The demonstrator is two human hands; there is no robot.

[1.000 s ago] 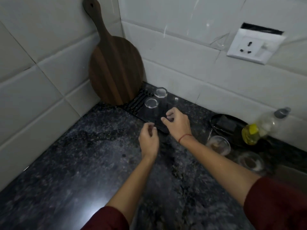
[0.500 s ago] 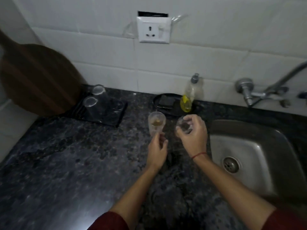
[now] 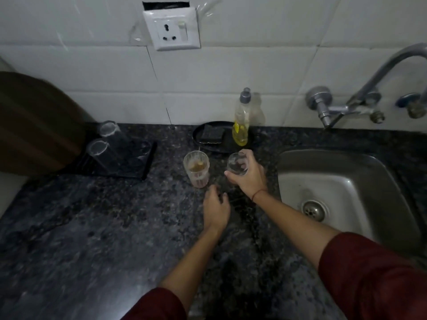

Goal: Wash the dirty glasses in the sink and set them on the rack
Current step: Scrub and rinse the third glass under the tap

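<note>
My right hand (image 3: 248,179) is closed around a clear dirty glass (image 3: 236,163) just left of the steel sink (image 3: 342,172). A second dirty glass (image 3: 196,168) with brown residue stands upright on the dark counter, a little left of it. My left hand (image 3: 216,207) hovers below that glass with fingers apart, holding nothing. On the black rack (image 3: 141,163) at the left stand two clean glasses (image 3: 105,144) upside down.
A black tray (image 3: 217,144) with a dark sponge (image 3: 211,134) and a yellow soap bottle (image 3: 241,121) sits against the wall. The tap (image 3: 360,98) arches over the sink. A round wooden board (image 3: 34,125) leans at the far left. A wall socket (image 3: 171,28) is above.
The view swung right from the rack to the sink. My right hand closed on the dirty glass and holds it. My left hand dropped back from the other glass.
</note>
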